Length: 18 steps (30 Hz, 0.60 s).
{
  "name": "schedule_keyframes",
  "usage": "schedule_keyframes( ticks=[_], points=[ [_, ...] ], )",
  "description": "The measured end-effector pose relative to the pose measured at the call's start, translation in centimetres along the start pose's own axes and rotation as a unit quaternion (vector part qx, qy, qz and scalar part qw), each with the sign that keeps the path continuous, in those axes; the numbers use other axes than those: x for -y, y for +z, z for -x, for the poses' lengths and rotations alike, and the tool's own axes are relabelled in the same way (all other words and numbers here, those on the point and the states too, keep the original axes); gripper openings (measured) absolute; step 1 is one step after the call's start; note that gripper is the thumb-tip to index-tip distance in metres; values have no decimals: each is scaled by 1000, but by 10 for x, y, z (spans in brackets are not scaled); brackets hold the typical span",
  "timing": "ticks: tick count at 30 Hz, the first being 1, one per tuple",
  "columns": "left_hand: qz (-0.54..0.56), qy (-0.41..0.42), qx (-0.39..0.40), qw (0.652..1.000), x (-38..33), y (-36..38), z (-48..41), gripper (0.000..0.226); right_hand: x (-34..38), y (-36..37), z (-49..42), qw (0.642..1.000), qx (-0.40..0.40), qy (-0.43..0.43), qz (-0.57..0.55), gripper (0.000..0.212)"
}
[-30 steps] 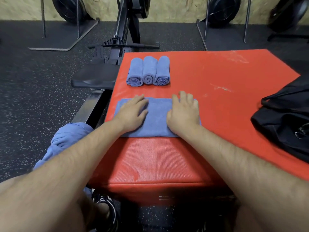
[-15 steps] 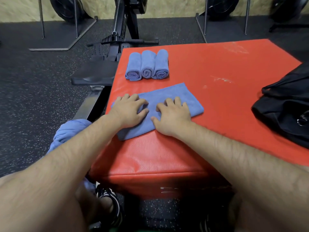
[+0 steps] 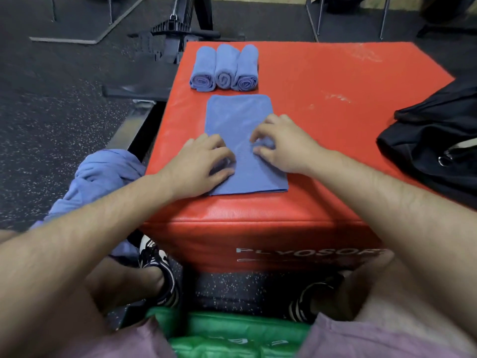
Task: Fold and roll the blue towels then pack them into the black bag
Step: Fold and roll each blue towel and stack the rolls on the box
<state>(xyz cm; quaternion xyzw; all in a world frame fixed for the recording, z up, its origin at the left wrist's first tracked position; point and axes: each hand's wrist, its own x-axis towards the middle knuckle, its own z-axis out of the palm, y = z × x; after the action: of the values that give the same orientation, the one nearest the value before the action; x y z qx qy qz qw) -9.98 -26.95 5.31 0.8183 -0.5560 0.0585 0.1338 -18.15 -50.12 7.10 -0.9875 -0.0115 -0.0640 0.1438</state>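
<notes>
A folded blue towel [image 3: 238, 117] lies flat on the red padded box [image 3: 322, 117], its long side pointing away from me. My left hand [image 3: 198, 166] rests on its near left part with fingers curled into the cloth. My right hand [image 3: 281, 143] pinches the cloth on the right side. Three rolled blue towels [image 3: 224, 68] sit side by side at the box's far edge. The black bag [image 3: 433, 151] lies on the box's right side. A heap of loose blue towels [image 3: 103, 174] lies on my left knee.
A rowing machine rail and seat [image 3: 134, 91] stand left of the box on the speckled rubber floor. Metal stands [image 3: 317, 19] are at the back. A green cushion [image 3: 232, 334] is under me, and my shoes are at the box's foot.
The folded towel has been turned from lying sideways to pointing away from me. Both hands moved toward its near half and curled their fingers into the cloth.
</notes>
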Motion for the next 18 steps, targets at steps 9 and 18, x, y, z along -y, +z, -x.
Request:
schedule_keyframes(
  ticks=[9, 18],
  points=[
    [124, 75, 88, 986, 10, -17, 30, 38, 3, -9, 63, 986, 121, -102, -54, 39],
    [121, 63, 69, 988, 16, -19, 31, 17, -5, -6, 71, 989, 88, -107, -54, 30]
  ],
)
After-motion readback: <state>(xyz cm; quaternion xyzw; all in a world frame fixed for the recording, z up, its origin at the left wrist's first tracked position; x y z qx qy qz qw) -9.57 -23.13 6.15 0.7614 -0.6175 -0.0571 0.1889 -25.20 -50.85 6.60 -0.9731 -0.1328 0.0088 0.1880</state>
